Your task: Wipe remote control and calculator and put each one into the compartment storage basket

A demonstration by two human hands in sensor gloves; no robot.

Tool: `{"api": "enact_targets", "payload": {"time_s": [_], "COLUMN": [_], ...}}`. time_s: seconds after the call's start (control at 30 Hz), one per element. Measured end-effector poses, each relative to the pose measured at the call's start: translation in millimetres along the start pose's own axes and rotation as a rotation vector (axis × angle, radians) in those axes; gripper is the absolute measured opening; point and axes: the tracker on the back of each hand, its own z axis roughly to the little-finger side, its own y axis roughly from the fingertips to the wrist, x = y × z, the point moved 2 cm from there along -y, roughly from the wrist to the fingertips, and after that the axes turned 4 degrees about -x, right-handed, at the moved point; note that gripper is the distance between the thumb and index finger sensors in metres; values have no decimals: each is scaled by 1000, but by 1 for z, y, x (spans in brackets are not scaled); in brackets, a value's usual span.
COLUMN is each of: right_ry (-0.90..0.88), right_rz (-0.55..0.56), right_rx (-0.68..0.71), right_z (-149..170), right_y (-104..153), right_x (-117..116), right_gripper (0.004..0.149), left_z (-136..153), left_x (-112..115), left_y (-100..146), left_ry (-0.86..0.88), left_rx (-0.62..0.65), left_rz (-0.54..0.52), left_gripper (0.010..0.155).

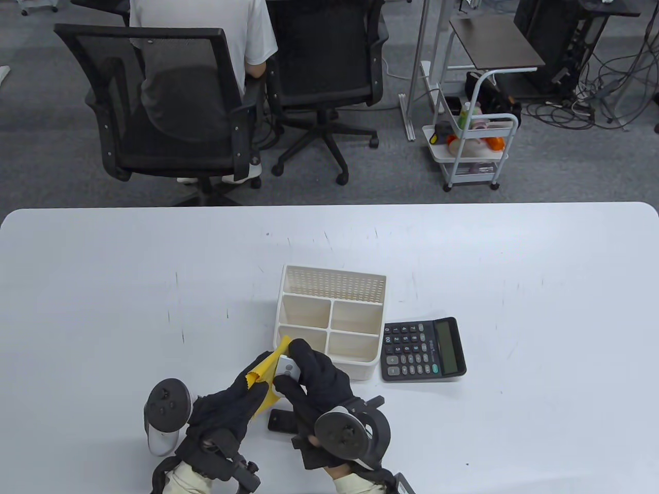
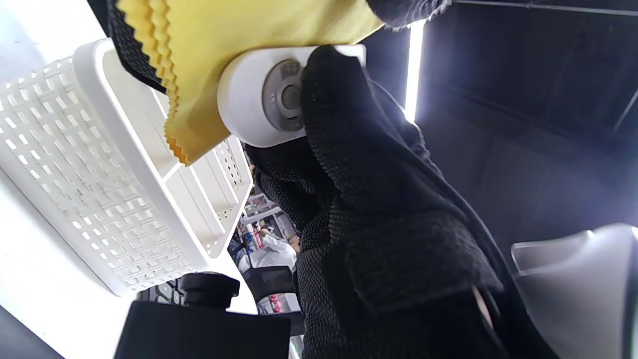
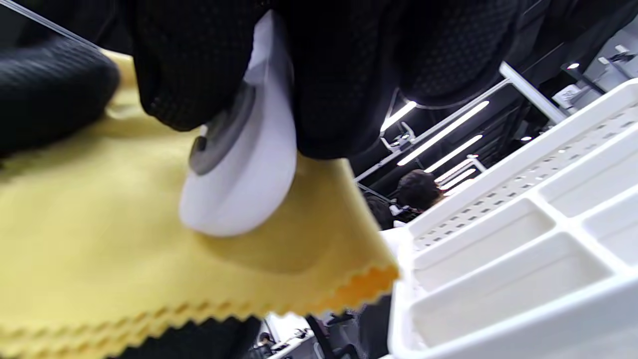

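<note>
A white remote control (image 1: 284,371) with a grey round button pad is held above the table just in front of the basket. My right hand (image 1: 298,366) grips it, thumb on its face, as the left wrist view shows on the remote control (image 2: 254,94). My left hand (image 1: 255,386) holds a yellow cloth (image 1: 267,368) against the remote's underside; in the right wrist view the cloth (image 3: 149,239) lies under the remote (image 3: 244,174). The black calculator (image 1: 422,350) lies flat on the table, right of the white compartment basket (image 1: 333,280).
The basket's compartments (image 3: 498,259) hold nothing. A small flat black object (image 1: 279,423) lies on the table under my hands. Beyond the table's far edge stand office chairs (image 1: 170,103), a seated person and a white trolley (image 1: 471,149).
</note>
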Motion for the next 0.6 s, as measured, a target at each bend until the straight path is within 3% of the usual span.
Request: {"api": "enact_targets", "payload": {"time_s": [0.17,0.27,0.43,0.6], "right_ry": [-54,-61,-103,-102], "right_rz": [60,63,-19,-99], "right_rx": [52,15,-101,-101], "right_z": [-4,3,16,10], "right_y": [-4,-6,-4,3], "right_x": [6,8,-1,-16], "right_gripper": [59,61,60,66], "left_z": [10,11,13,12], "left_x": [2,1,-4,1], "left_y": [-2,-2,-1,-2], "left_ry": [121,222,284,309], "left_rx": [-40,-42,-26,-12], "left_rz": [54,42,17,43], "left_gripper": [58,56,55,54]}}
